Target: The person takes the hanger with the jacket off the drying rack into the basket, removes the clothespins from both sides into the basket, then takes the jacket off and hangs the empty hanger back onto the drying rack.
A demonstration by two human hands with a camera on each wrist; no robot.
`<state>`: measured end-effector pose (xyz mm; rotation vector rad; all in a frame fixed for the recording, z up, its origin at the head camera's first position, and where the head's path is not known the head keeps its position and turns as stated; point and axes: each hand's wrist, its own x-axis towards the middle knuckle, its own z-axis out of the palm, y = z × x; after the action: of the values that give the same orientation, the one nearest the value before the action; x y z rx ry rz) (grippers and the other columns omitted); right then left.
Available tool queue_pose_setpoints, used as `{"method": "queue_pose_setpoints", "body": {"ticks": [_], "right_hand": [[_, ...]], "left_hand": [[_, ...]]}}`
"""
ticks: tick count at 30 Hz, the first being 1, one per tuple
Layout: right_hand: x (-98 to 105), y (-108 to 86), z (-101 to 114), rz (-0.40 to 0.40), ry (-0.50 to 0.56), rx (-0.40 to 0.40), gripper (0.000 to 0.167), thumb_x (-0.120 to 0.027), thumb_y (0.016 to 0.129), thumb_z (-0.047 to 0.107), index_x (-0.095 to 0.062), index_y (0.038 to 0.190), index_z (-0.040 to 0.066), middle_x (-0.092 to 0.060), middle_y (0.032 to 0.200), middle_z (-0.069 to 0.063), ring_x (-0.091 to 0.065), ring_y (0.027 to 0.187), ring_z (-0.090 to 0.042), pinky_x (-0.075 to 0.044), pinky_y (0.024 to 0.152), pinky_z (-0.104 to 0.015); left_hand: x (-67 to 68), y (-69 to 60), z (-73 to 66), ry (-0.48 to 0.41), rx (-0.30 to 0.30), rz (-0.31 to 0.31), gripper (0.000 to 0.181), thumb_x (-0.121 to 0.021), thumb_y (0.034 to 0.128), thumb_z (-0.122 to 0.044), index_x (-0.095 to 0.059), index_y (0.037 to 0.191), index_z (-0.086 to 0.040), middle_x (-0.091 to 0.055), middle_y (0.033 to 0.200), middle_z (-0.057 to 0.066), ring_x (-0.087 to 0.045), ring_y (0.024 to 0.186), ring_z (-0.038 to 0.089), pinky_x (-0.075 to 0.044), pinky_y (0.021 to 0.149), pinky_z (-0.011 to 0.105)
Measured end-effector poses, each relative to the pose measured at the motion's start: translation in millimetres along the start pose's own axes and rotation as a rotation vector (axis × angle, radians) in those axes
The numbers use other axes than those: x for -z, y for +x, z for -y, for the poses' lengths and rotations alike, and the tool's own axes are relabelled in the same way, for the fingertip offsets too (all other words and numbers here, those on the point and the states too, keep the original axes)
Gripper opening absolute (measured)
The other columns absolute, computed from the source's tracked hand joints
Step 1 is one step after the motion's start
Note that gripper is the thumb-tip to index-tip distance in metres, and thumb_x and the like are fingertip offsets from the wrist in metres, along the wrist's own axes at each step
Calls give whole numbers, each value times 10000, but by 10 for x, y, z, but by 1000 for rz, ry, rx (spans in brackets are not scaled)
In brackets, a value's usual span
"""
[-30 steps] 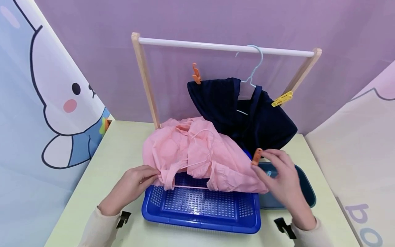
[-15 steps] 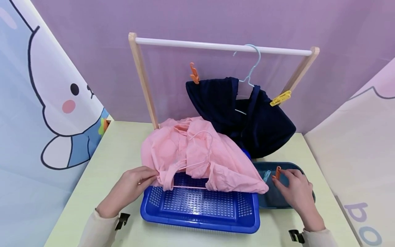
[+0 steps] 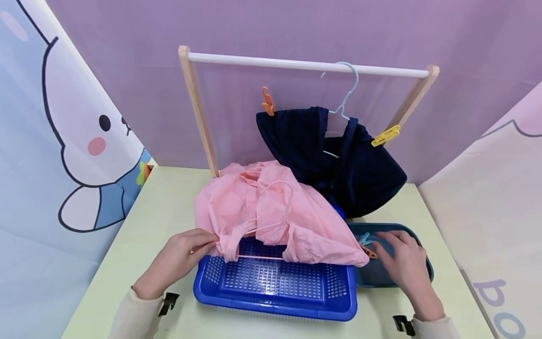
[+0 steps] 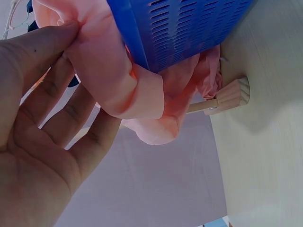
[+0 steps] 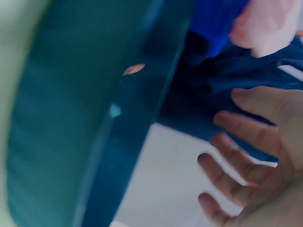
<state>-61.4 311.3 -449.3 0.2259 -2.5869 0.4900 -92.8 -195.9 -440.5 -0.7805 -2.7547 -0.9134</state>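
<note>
The pink garment [image 3: 271, 207] lies over the blue basket [image 3: 271, 310], with a pink hanger inside it. At its left edge the left hand [image 3: 178, 256] pinches the cloth between thumb and index finger; the left wrist view shows the same pinch on the pink cloth [image 4: 104, 66]. Over the dark green tray [image 3: 381, 278] the right hand [image 3: 408, 263] holds nothing, fingers spread and slightly bent. Just left of its fingertips, an orange clothespin [image 3: 369, 252] and a light blue clothespin [image 3: 365, 239] lie in the tray. The right wrist view shows the right hand [image 5: 265, 161] beside the tray [image 5: 61, 104].
Behind stands a rack with a white bar [image 3: 296, 63]. A dark navy garment [image 3: 364, 174] hangs there on a light blue hanger [image 3: 348, 94], with an orange clothespin [image 3: 268, 102] at its left and a yellow clothespin [image 3: 386, 136] at its right.
The right hand has moved right and down to the tray and let go of the orange clothespin, which lies there beside the light blue one. The left hand keeps its pinch.
</note>
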Motion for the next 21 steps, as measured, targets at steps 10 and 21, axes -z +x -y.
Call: {"method": "queue_pose_setpoints", "body": {"ticks": [10,21], "right_hand": [[17,156,297,74,240,323,244,-877,687,71,-800,898,165,-682,938,40,-554,848,-179,-388,710,-371],[-100,148,283,19,270,397,385,-574,996,466,-775,858,167,-676,901,48,-529,851,-211,-313,690,-393]], "left_hand": [[1,-8,-12,16,15,16,206,-768,886,-66,-782,1072,-154,-711,1018,-92,-659,922,77,-586,815,321],[-37,156,-148,61,-96,16,159,-785,884,-115,-786,1028,-182,-706,980,-107,-640,895,41,-580,807,295]]}}
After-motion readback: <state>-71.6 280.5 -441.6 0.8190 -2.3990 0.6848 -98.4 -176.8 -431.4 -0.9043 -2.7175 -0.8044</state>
